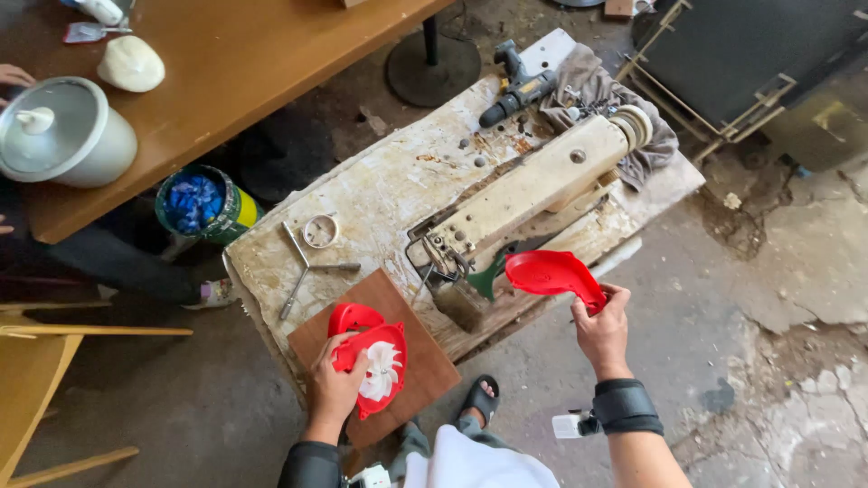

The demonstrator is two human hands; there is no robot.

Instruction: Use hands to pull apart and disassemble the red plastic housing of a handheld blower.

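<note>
My left grip [334, 384] closes on the red fan housing [372, 366], pressed onto the brown board [425, 361] on the table [380, 194]. My right grip [601, 325] pinches a red cover [550, 273], raised just beside the sewing machine [533, 185].

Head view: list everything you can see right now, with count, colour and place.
sewing machine: 1, cream, lying on the worn workbench
red shell: 1, red, held up beside the machine
red housing: 1, red with white fan inside, on the brown board
cordless drill: 1, black, far end of bench
grey rag: 1, grey, behind the machine
wrench: 1, metal, on bench
tape ring: 1, pale, on bench
can: 1, green, blue contents, on floor
lidded pot: 1, white, on wooden table
left hand: fingers on the red housing
right hand: fingers gripping the red shell
</note>
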